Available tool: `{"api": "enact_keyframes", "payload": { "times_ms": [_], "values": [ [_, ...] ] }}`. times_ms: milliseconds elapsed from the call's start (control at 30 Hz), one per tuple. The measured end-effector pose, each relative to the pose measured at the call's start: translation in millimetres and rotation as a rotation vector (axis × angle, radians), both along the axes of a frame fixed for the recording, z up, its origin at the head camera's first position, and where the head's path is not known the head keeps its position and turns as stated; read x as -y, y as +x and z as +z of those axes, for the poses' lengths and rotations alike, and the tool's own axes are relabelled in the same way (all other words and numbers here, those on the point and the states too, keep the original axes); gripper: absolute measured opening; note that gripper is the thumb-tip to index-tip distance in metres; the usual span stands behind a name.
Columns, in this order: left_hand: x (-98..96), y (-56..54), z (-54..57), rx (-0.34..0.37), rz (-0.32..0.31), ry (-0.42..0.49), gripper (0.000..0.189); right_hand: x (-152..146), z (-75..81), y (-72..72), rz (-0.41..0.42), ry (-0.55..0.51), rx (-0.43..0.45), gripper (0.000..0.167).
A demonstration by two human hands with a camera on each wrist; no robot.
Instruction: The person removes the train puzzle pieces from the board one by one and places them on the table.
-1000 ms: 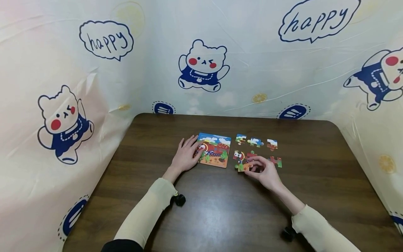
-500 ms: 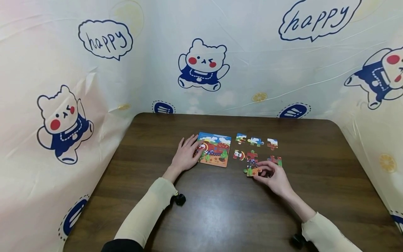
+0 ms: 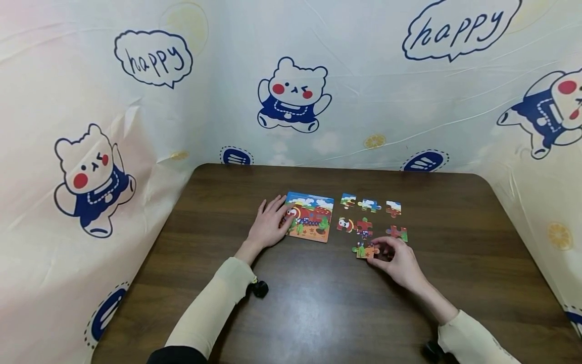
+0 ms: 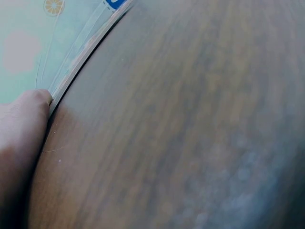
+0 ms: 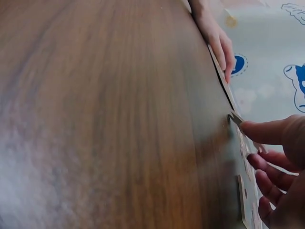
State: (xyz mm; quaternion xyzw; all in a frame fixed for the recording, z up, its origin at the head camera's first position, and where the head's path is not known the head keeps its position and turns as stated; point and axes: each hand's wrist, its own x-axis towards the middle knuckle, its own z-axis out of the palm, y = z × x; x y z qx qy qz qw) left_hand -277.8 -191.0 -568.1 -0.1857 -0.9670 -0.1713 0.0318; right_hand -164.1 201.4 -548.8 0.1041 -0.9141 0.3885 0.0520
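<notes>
In the head view, my left hand (image 3: pixel 269 222) rests with its fingers on the left edge of a colourful picture card (image 3: pixel 313 217) showing a red train. To the right of the card, my right hand (image 3: pixel 396 260) pinches an orange-and-green jigsaw piece (image 3: pixel 365 251) between thumb and fingers. The right wrist view shows this jigsaw piece (image 5: pixel 237 120) edge-on, slightly tilted at the thumb tip. Just beyond it lie a red jigsaw piece (image 3: pixel 365 227) and one with a train face (image 3: pixel 345 224). A red-and-green jigsaw piece (image 3: pixel 398 233) lies behind my right fingers.
A back row holds three separate sky pieces: a left jigsaw piece (image 3: pixel 348 200), a middle jigsaw piece (image 3: pixel 369 205) and a right jigsaw piece (image 3: pixel 393 208). The brown wooden table (image 3: pixel 291 293) meets a printed cloth (image 3: pixel 345 91) at its far edge.
My right hand has moved the orange-and-green jigsaw piece rightward and a little nearer to me, uncovering the train-face piece and the red piece. My left hand has stayed on the card.
</notes>
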Motion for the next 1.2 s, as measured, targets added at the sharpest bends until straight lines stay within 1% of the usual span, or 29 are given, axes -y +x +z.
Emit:
{"api": "enact_keyframes", "payload": {
  "times_ms": [33,100,167,233,267,333,400,500,733,967,1067,1100,1200],
  "values": [
    [0.0,0.0,0.1,0.002,0.001,-0.002,0.053,-2,-4.4,-1.0,0.008,0.004,-0.027,0.037],
    [-0.1,0.1,0.4,0.003,0.001,-0.006,0.053,-9,-21.3,-6.4,0.033,0.009,-0.097,0.037],
    [0.2,0.1,0.1,0.001,0.0,-0.007,0.053,-11,-25.2,-7.5,0.049,0.04,-0.148,0.038],
    [0.5,0.5,0.3,-0.002,-0.003,-0.005,0.054,-6,-10.9,-2.8,0.054,0.052,-0.134,0.036],
    [0.6,0.6,0.5,-0.003,-0.006,-0.002,0.054,-5,-7.0,-1.6,0.054,0.068,-0.124,0.035],
    [0.8,0.8,0.9,-0.005,-0.009,0.003,0.054,2,8.5,3.8,0.044,0.11,-0.087,0.036],
    [0.9,0.9,1.4,-0.007,-0.011,0.006,0.055,3,13.4,5.5,0.035,0.132,-0.055,0.035],
    [0.9,0.6,1.5,-0.01,-0.009,0.001,0.057,4,16.4,6.4,0.029,0.16,-0.028,0.036],
    [1.2,0.3,0.0,-0.012,-0.004,-0.007,0.057,1,15.3,6.4,0.028,0.173,-0.027,0.036],
    [0.5,-2.4,-2.2,-0.013,-0.006,-0.013,0.058,3,19.0,6.6,0.014,0.135,-0.045,0.032],
    [2.2,-2.3,-0.7,0.003,-0.018,-0.001,0.06,2,15.7,3.4,0.008,0.085,-0.085,0.031],
    [3.3,-1.7,0.8,0.013,-0.028,0.01,0.061,1,12.4,1.6,0.011,0.069,-0.1,0.031],
    [9.1,1.5,6.9,0.065,-0.06,0.042,0.066,-7,-8.0,-8.5,0.031,0.014,-0.16,0.032]
  ]
}}
